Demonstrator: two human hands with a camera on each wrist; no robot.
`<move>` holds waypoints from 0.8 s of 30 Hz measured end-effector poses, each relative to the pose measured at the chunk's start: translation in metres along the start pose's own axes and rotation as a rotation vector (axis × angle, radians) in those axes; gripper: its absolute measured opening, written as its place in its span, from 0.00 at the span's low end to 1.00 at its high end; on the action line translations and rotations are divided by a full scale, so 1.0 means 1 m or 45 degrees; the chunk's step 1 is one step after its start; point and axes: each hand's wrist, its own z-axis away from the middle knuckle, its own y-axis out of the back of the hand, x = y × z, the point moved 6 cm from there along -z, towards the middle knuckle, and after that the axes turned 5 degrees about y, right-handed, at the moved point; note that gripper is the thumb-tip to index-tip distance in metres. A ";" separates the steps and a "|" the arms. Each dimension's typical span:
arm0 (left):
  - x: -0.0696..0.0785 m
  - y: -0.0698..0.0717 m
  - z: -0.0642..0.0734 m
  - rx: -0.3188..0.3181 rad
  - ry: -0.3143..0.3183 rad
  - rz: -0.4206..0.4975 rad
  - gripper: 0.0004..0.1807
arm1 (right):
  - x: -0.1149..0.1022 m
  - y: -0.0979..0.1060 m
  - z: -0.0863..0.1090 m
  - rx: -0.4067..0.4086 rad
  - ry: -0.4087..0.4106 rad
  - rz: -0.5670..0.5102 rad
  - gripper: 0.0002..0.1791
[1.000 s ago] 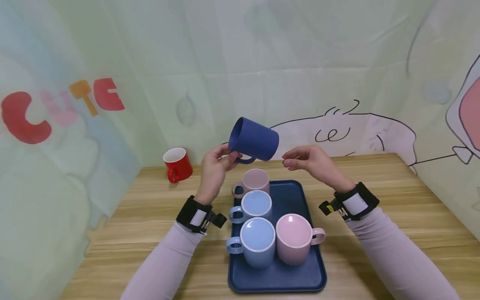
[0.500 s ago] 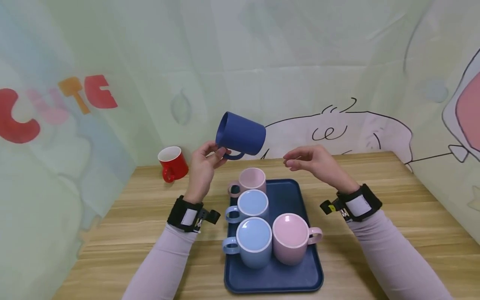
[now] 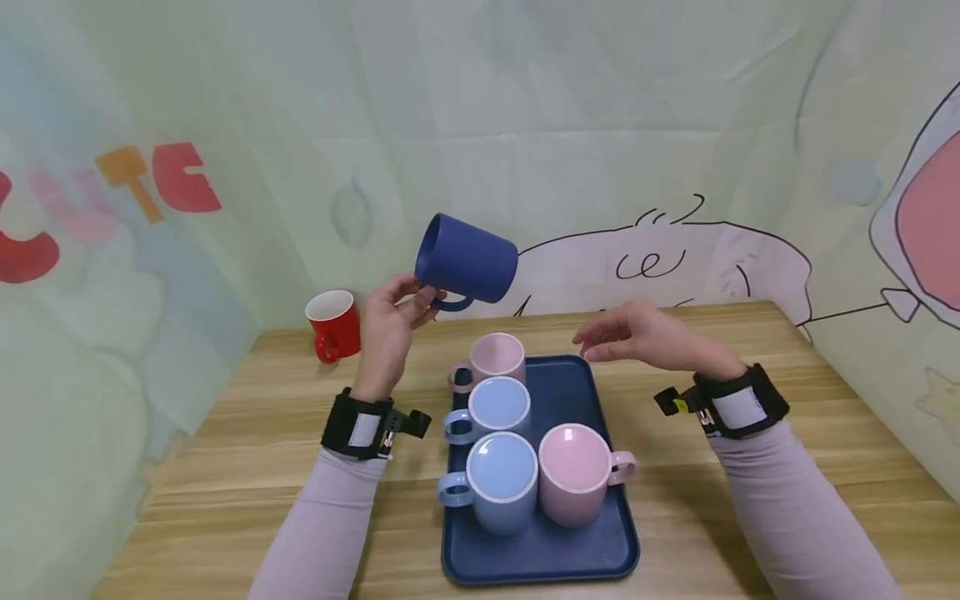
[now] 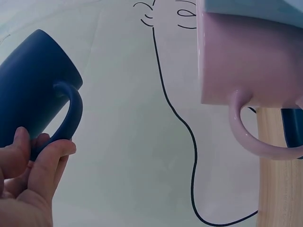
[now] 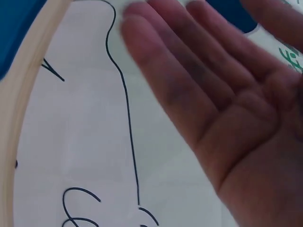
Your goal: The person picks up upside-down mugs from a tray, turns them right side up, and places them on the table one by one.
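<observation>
The left hand (image 3: 386, 337) pinches the dark blue mug (image 3: 468, 260) by its handle (image 4: 75, 113), thumb on one side and curled fingers on the other, at the end nearer the rim. The mug's body extends past the fingertips, tipped sideways in the air, handle underneath, mouth toward the left and base slightly lower. In the head view it shows over the back edge of the table (image 3: 225, 483), above the far-left corner of the tray (image 3: 540, 562). The right hand (image 3: 645, 337), well apart from it, hangs near the tray's far-right corner holding nothing, fingers gently bent and thumb set off from them (the right wrist view shows the bare palm). Two light blue mugs (image 3: 504, 504) line the tray's left edge; a red mug (image 3: 341, 333) stands near the table's back-left corner.
</observation>
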 end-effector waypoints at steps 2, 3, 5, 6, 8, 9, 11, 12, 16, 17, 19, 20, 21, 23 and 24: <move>0.000 0.001 -0.002 0.008 -0.003 -0.002 0.12 | -0.002 -0.006 0.005 -0.149 -0.006 0.063 0.21; 0.001 0.002 -0.002 0.014 -0.002 -0.002 0.12 | -0.004 -0.010 0.008 -0.225 -0.013 0.096 0.22; 0.001 0.004 -0.004 0.024 0.001 -0.001 0.12 | -0.006 -0.017 0.013 -0.368 -0.051 0.114 0.25; 0.001 0.005 -0.004 0.029 0.003 -0.003 0.12 | -0.007 -0.020 0.015 -0.425 -0.066 0.132 0.26; 0.001 0.007 -0.005 0.043 0.010 -0.003 0.12 | -0.010 -0.025 0.019 -0.504 -0.091 0.164 0.27; 0.001 0.008 -0.005 0.049 0.013 -0.006 0.12 | -0.011 -0.027 0.020 -0.532 -0.104 0.178 0.27; 0.000 0.010 -0.006 0.057 0.019 -0.004 0.12 | -0.013 -0.031 0.022 -0.577 -0.141 0.198 0.26; 0.000 0.011 -0.006 0.062 0.022 -0.005 0.12 | -0.014 -0.033 0.022 -0.593 -0.157 0.214 0.26; -0.002 0.015 -0.007 0.067 0.031 0.002 0.13 | -0.016 -0.044 0.025 -0.670 -0.223 0.220 0.22; -0.003 0.016 -0.007 0.068 0.034 0.004 0.13 | -0.016 -0.046 0.025 -0.685 -0.232 0.222 0.20; -0.004 0.017 -0.007 0.069 0.036 0.010 0.13 | -0.016 -0.052 0.025 -0.708 -0.249 0.199 0.18; -0.004 0.018 -0.007 0.071 0.036 0.012 0.13 | -0.016 -0.054 0.025 -0.718 -0.258 0.198 0.17; -0.004 0.019 -0.007 0.073 0.036 0.012 0.13 | -0.016 -0.056 0.025 -0.727 -0.268 0.197 0.16; -0.005 0.020 -0.007 0.078 0.036 0.014 0.13 | -0.016 -0.060 0.025 -0.741 -0.290 0.197 0.15; -0.006 0.021 -0.007 0.082 0.037 0.022 0.13 | -0.015 -0.062 0.025 -0.745 -0.301 0.196 0.14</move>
